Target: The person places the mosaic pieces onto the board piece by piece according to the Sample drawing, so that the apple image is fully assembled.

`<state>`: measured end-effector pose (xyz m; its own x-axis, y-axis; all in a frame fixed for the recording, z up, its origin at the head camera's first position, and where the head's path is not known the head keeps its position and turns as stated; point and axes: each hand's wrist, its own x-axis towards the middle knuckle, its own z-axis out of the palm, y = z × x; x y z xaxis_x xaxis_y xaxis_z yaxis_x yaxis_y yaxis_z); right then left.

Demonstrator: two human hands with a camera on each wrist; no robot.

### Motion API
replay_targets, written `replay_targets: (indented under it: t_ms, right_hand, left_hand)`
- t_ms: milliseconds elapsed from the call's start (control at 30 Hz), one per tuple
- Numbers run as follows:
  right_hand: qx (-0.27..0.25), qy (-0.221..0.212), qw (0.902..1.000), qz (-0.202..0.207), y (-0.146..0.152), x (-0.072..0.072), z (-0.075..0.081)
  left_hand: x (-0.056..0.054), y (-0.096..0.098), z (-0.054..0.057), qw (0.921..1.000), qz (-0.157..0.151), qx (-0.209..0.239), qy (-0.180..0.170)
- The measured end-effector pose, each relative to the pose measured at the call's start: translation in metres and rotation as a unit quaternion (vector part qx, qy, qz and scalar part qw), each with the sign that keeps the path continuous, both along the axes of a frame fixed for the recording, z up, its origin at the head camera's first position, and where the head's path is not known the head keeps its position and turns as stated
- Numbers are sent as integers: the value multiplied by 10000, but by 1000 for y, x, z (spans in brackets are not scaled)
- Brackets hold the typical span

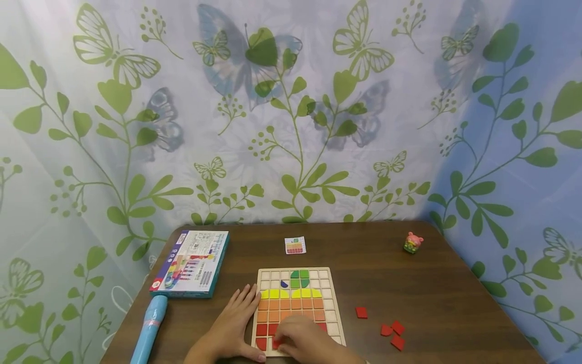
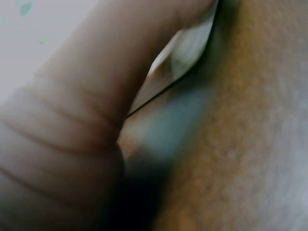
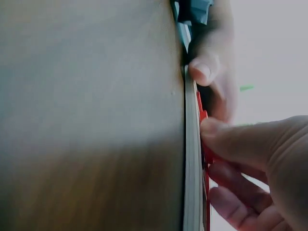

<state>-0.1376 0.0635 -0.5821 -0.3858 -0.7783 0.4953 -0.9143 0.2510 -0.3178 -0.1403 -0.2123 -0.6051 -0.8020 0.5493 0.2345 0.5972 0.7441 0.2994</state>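
A wooden grid board (image 1: 333,317) lies near the table's front edge. Its cells hold green pieces (image 1: 295,283), a dark blue piece (image 1: 284,284), a yellow row (image 1: 274,293), orange tiles (image 1: 285,304) and red tiles (image 1: 261,329). My left hand (image 1: 229,326) rests along the board's left edge, fingers extended and thumb by the near corner. Over the bottom rows, my right hand (image 1: 306,341) pinches a red tile (image 1: 275,344) between thumb and fingers. The right wrist view shows that thumb on red (image 3: 208,153) at board level; the hand hides some cells. The left wrist view is blurred.
Several loose red tiles (image 1: 397,327) lie right of the board. A picture card (image 1: 295,245) is behind it. A toy box (image 1: 195,263) and a blue microphone-shaped object (image 1: 150,323) sit at left. A pink figurine (image 1: 413,242) stands at back right, before a patterned curtain (image 1: 318,151).
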Motion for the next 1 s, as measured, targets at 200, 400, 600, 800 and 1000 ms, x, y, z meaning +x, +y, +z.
replay_targets:
  t_ms: [200,400,600,800,1000]
  right_hand:
    - [226,-215,9991,-287,-10,2,8]
    - [24,-379,9986,-378,-15,2,6]
    - [-72,-314,9992,-247,-16,1,3]
    - [-233,-226,9992,-211,-8,1,0]
    - [-881,-391,9911,-913,12,-2,6]
  left_hand:
    - [-1,1,1,10000,1,28,-83]
    - [0,-2,2,9999,-1,-64,91]
    - [-1,-3,0,9998,33,-132,151]
    - [0,-2,0,9998,-8,-131,117]
    - [0,1,2,9999,10,-110,-55]
